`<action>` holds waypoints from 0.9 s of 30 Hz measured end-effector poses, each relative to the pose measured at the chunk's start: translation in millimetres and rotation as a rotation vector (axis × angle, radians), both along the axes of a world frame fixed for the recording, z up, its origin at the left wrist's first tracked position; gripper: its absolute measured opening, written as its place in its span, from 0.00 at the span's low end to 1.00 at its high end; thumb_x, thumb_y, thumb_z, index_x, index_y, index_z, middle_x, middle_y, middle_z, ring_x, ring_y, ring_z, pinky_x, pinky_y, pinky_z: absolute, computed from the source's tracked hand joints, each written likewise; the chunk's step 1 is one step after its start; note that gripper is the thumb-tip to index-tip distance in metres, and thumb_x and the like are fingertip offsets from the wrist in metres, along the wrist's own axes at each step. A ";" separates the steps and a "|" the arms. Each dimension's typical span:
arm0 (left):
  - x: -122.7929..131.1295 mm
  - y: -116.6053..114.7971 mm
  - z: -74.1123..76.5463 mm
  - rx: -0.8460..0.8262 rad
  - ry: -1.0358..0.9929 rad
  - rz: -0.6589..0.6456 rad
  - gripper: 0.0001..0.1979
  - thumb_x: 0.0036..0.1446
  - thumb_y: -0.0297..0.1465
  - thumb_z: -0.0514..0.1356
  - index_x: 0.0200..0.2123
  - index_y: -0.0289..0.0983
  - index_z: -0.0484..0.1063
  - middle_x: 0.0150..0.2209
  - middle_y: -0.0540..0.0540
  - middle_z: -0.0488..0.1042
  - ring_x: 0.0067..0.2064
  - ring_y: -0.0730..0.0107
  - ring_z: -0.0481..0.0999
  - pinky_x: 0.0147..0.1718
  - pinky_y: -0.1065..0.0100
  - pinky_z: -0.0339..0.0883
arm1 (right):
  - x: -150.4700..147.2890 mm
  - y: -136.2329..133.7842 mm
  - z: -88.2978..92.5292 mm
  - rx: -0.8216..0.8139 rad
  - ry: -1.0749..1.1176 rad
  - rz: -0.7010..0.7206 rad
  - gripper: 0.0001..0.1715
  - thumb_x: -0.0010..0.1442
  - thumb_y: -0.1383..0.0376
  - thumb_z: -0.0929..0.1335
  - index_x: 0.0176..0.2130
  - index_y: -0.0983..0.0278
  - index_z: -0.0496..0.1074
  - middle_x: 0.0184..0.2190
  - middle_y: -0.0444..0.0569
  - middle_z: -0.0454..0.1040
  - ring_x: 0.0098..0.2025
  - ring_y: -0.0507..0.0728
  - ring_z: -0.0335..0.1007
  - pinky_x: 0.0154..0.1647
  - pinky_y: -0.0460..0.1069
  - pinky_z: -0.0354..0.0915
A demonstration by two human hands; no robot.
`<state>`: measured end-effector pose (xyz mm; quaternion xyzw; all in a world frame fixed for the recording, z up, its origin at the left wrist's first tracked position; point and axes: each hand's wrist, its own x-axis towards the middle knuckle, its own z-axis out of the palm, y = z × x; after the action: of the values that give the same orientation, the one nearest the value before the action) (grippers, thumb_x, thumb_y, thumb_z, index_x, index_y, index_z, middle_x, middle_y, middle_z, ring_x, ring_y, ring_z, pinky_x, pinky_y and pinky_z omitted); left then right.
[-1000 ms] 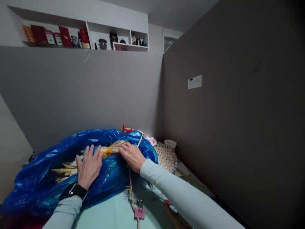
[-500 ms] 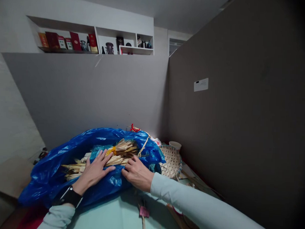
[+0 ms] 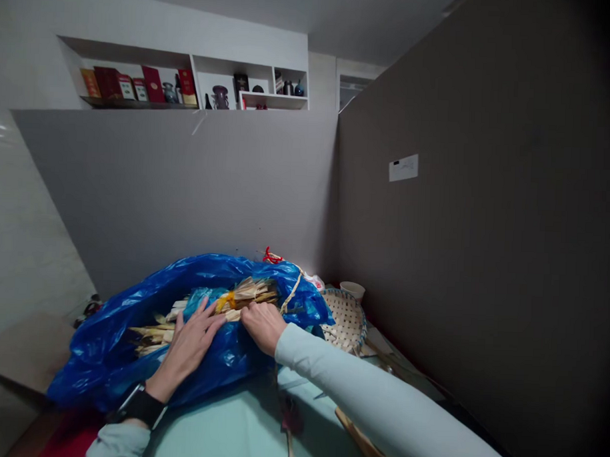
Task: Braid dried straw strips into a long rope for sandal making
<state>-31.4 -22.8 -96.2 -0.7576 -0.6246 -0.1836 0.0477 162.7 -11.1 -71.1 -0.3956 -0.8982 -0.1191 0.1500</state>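
Observation:
A large blue plastic bag (image 3: 183, 271) lies open, with bundles of dried corn husks (image 3: 154, 336) inside. One bundle (image 3: 250, 292) is tied with a yellow band. My left hand (image 3: 194, 338), a black watch on its wrist, rests flat with fingers stretched over the husks and the bag's near edge. Beside it, my right hand (image 3: 263, 326) is closed, its fingers curled down at the front of the tied bundle. What those fingertips grip is hidden behind the hand.
To the right of the bag lie a woven basket (image 3: 344, 316) and a pale cup (image 3: 351, 290). A braided cord (image 3: 293, 291) hangs over the bag's right end. Pale green cloth (image 3: 218, 419) covers the table. Grey panels (image 3: 186, 184) stand behind and at right.
My right hand has moved left and slightly up, closer to my left hand and the tied bundle. My left hand's fingers have drawn closer together.

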 end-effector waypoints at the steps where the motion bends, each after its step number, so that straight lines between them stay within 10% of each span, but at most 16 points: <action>1: -0.4 -1.2 0.1 -0.005 -0.002 -0.003 0.22 0.65 0.40 0.45 0.52 0.43 0.73 0.64 0.43 0.62 0.69 0.55 0.47 0.61 0.34 0.33 | -3.2 2.9 -0.5 -0.011 0.002 -0.003 0.11 0.62 0.74 0.61 0.37 0.70 0.72 0.34 0.58 0.75 0.35 0.61 0.76 0.30 0.51 0.68; 12: 2.7 -16.2 -7.9 0.033 -0.154 -0.008 0.21 0.64 0.39 0.45 0.49 0.44 0.75 0.59 0.47 0.70 0.67 0.59 0.54 0.63 0.40 0.41 | -9.6 20.0 -11.3 0.094 0.031 0.064 0.13 0.65 0.69 0.60 0.40 0.68 0.73 0.44 0.59 0.72 0.51 0.65 0.64 0.44 0.59 0.65; 27: 11.7 -15.0 -22.9 0.190 -0.028 0.060 0.20 0.61 0.33 0.50 0.54 0.36 0.68 0.59 0.36 0.69 0.65 0.55 0.58 0.63 0.41 0.41 | -17.7 19.2 -6.4 0.049 0.109 0.121 0.10 0.60 0.68 0.63 0.42 0.68 0.69 0.36 0.57 0.75 0.44 0.63 0.68 0.45 0.58 0.61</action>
<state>-19.7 -37.8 -119.1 -0.7280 -0.6273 -0.2510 0.1160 145.0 8.1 -77.4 -0.3426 -0.9078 -0.1099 0.2154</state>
